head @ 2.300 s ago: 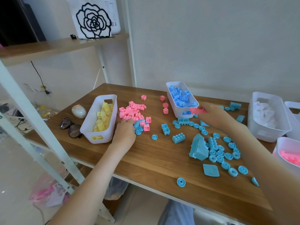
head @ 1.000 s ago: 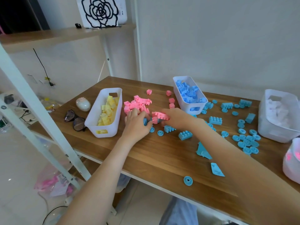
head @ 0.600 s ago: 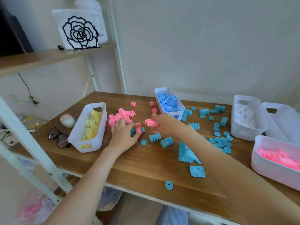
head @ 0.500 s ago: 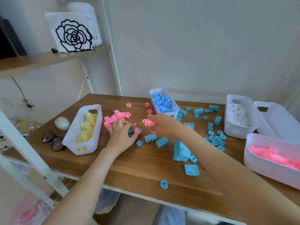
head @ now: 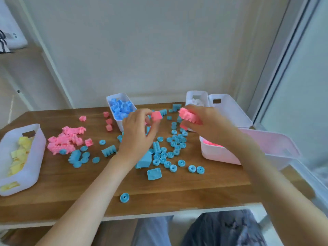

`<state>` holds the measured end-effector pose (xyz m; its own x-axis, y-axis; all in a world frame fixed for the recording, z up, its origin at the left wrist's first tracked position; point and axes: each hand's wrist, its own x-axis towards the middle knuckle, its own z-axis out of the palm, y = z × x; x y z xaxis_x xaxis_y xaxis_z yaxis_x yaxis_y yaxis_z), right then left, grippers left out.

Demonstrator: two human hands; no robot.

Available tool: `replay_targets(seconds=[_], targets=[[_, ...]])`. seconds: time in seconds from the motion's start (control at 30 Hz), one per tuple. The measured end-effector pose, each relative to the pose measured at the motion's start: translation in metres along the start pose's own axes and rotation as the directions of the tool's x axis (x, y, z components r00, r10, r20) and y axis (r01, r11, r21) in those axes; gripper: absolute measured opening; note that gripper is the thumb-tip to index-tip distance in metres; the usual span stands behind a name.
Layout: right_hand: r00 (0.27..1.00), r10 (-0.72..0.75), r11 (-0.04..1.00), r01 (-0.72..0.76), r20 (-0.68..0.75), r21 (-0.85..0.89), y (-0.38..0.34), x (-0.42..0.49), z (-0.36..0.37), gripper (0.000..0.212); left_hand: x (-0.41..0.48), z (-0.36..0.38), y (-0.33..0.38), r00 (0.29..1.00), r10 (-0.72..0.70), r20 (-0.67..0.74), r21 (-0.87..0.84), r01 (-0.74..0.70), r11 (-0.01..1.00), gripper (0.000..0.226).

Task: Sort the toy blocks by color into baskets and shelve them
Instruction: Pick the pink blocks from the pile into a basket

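While L hand (head: 137, 134) pinches a small pink block (head: 156, 115), R hand (head: 209, 125) grips pink blocks (head: 189, 116) above pink basket (head: 218, 154).

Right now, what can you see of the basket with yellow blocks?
The basket is a long white tub with rounded corners, plastic by its look, with a handle slot in its far end. It stands upright at the wooden table's left end, partly filled with yellow blocks. Nothing else touches it.
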<state>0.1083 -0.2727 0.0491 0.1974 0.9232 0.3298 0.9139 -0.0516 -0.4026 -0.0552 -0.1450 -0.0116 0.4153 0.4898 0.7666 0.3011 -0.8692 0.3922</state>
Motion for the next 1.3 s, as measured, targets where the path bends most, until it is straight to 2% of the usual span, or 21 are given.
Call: replay_targets(seconds=[0.13,0.23,0.27,0.33,0.4,0.47,0.57,0.63,0.77,0.87,0.93,1.0,1.13,1.2,1.3], targets=[[0.971,0.236,0.968,-0.238,-0.028,-0.086,0.062,-0.043,-0.048,0.017,0.016,0.051,0.064,0.979,0.104,0.175,-0.236,-0.061,0.97,0.019],[0.93,0.368,0.927,-0.368,-0.017,-0.069,0.096,-0.062,-0.056,0.009,0.018,0.083,0.095,0.945,0.107,0.309,-0.346,0.007,0.938,0.022],[0.917,0.399,0.912,-0.398,-0.003,-0.097,0.108,-0.07,-0.058,0.009,0.019,0.097,0.108,0.915,0.119,0.385,-0.344,0.023,0.939,0.023],[0.903,0.427,0.897,-0.417,0.048,-0.147,0.125,-0.076,-0.052,0.016,0.019,0.116,0.12,0.85,0.117,0.513,-0.231,0.006,0.973,0.023],[0.886,0.451,0.885,-0.43,0.103,-0.18,0.135,-0.082,-0.046,0.036,0.02,0.129,0.125,0.791,0.078,0.606,-0.091,-0.028,0.995,0.024],[0.887,0.449,0.883,-0.42,0.113,-0.209,0.14,-0.086,-0.04,0.042,0.021,0.135,0.124,0.729,0.017,0.685,0.015,-0.037,0.999,0.031],[0.898,0.431,0.893,-0.409,0.094,-0.188,0.143,-0.086,-0.037,0.044,0.023,0.135,0.122,0.654,-0.034,0.756,0.042,0.003,0.999,0.044],[0.897,0.425,0.901,-0.407,0.119,-0.153,0.142,-0.085,-0.038,0.045,0.024,0.132,0.122,0.632,-0.033,0.774,0.006,0.044,0.999,0.044],[0.909,0.401,0.91,-0.38,0.116,-0.166,0.137,-0.081,-0.035,0.037,0.022,0.119,0.12,0.669,0.008,0.743,-0.077,0.074,0.994,0.035],[0.952,0.305,0.945,-0.305,-0.023,-0.118,0.121,-0.075,-0.033,0.032,0.024,0.101,0.114,0.736,0.048,0.675,-0.148,0.071,0.987,0.028],[0.965,0.235,0.971,-0.239,-0.116,-0.025,0.098,-0.065,-0.028,0.03,0.027,0.082,0.102,0.793,0.043,0.607,-0.139,0.052,0.989,0.025],[0.972,0.181,0.983,-0.179,-0.147,0.028,0.073,-0.052,-0.02,0.028,0.028,0.062,0.086,0.851,0.036,0.524,-0.113,0.028,0.993,0.026],[0.998,-0.024,0.99,0.031,-0.052,0.137,0.021,-0.02,0.012,0.035,0.012,0.007,0.033,0.972,0.021,0.234,-0.025,-0.015,1.0,0.024],[0.991,-0.13,0.977,0.126,0.011,0.17,-0.002,-0.004,0.031,0.037,-0.002,-0.023,0.0,0.992,-0.058,0.111,0.058,0.052,0.997,0.023],[0.962,-0.236,0.959,0.207,0.14,0.191,-0.032,0.022,0.062,0.043,-0.026,-0.061,-0.053,0.979,-0.204,0.015,0.221,0.196,0.956,0.025]])
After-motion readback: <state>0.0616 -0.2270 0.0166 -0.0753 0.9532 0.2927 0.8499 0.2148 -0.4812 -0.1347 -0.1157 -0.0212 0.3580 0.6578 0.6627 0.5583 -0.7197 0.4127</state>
